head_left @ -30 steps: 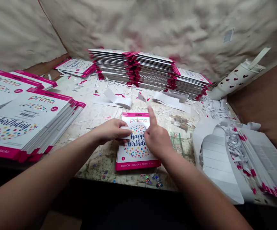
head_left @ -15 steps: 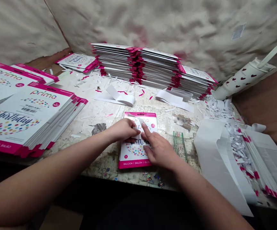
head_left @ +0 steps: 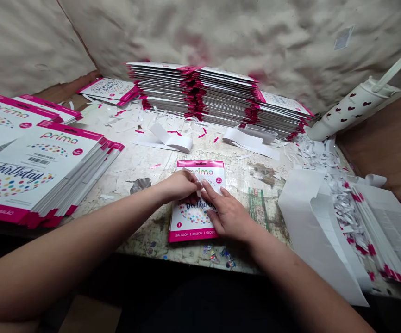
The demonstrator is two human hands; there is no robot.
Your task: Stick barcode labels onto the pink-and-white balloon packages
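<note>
A flat birthday balloon package (head_left: pixel 197 219), white with pink bands, lies face up before me at the table's front. My left hand (head_left: pixel 185 186) is over its upper left part, fingers pinched on a thin whitish strip (head_left: pixel 199 186) that is mostly hidden by the fingers. From the right, my right hand (head_left: pixel 226 210) rests on the package with fingers apart. Its index fingertip touches or nearly touches the strip beside my left fingertips.
Stacked balloon packages stand at left (head_left: pixel 47 166) and along the back wall (head_left: pixel 193 95). Curled white strips (head_left: pixel 172 141) and paper scraps lie behind the package. On the right are a white backing sheet (head_left: pixel 308 226), more packages (head_left: pixel 391 231) and a leaning heart-patterned tumbler (head_left: pixel 353 108).
The view has shifted slightly. My right index finger has drawn in closer to my left fingertips, and less of the whitish strip shows above the hands. The package stays in place.
</note>
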